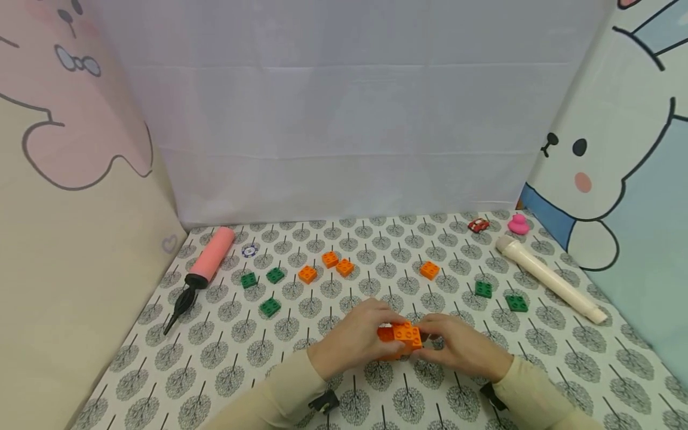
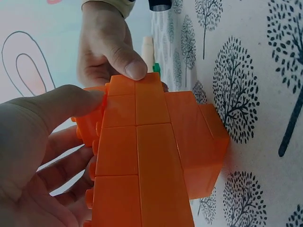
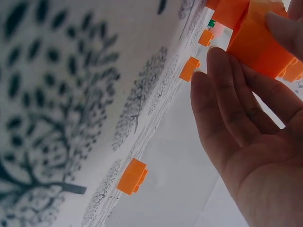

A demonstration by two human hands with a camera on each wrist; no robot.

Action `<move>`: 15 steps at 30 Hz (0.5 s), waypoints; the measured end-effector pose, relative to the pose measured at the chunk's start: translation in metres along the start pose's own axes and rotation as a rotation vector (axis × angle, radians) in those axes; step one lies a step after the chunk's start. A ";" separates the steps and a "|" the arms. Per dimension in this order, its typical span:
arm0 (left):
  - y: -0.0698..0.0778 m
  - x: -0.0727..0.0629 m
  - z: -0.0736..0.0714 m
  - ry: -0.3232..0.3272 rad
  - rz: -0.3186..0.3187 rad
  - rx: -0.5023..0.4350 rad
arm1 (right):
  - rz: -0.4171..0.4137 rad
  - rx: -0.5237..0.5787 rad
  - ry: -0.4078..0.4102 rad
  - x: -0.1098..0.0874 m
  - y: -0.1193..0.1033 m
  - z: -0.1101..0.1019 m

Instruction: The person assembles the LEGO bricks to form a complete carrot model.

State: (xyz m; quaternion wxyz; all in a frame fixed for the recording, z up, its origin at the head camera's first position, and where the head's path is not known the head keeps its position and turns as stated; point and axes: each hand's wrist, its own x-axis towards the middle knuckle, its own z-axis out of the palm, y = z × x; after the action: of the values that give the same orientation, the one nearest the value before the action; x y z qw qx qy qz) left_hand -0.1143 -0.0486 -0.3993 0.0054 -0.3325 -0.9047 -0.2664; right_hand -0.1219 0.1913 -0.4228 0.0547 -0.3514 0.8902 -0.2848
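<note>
Several orange toy bricks joined into a stepped block (image 1: 407, 335) sit between both hands, low over the near middle of the table. My left hand (image 1: 355, 337) grips its left side; in the left wrist view the thumb presses a brick on the studded side, with the fingers behind. From the right, my right hand (image 1: 464, 347) pinches the block's end between thumb and fingers. The left wrist view shows rows of two-tone seams along the stacked block (image 2: 137, 151). In the right wrist view, the other fingers of the right hand (image 3: 246, 113) extend below the block.
Loose orange bricks (image 1: 307, 274) and green bricks (image 1: 270, 307) lie beyond the hands. To the left are a pink balloon pump (image 1: 213, 254) and a poker chip (image 1: 249, 251). A cream tube (image 1: 550, 279), red toy car (image 1: 478, 225) and pink duck (image 1: 518, 224) lie right.
</note>
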 end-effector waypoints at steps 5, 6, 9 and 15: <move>-0.001 0.000 0.000 -0.017 -0.005 -0.016 | 0.006 -0.002 -0.002 0.000 -0.001 0.000; -0.002 0.000 -0.001 -0.019 -0.003 -0.019 | 0.008 -0.002 -0.003 0.000 0.000 0.000; -0.002 0.001 -0.002 -0.027 0.001 -0.024 | 0.007 -0.008 -0.001 0.000 0.000 0.000; -0.003 0.002 -0.001 -0.031 0.015 -0.029 | 0.006 -0.006 -0.004 0.000 0.001 0.001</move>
State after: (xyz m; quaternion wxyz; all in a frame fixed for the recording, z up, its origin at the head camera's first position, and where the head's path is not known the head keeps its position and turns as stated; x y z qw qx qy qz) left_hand -0.1180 -0.0501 -0.3999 -0.0116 -0.3437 -0.8981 -0.2743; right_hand -0.1225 0.1912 -0.4241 0.0561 -0.3493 0.8920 -0.2815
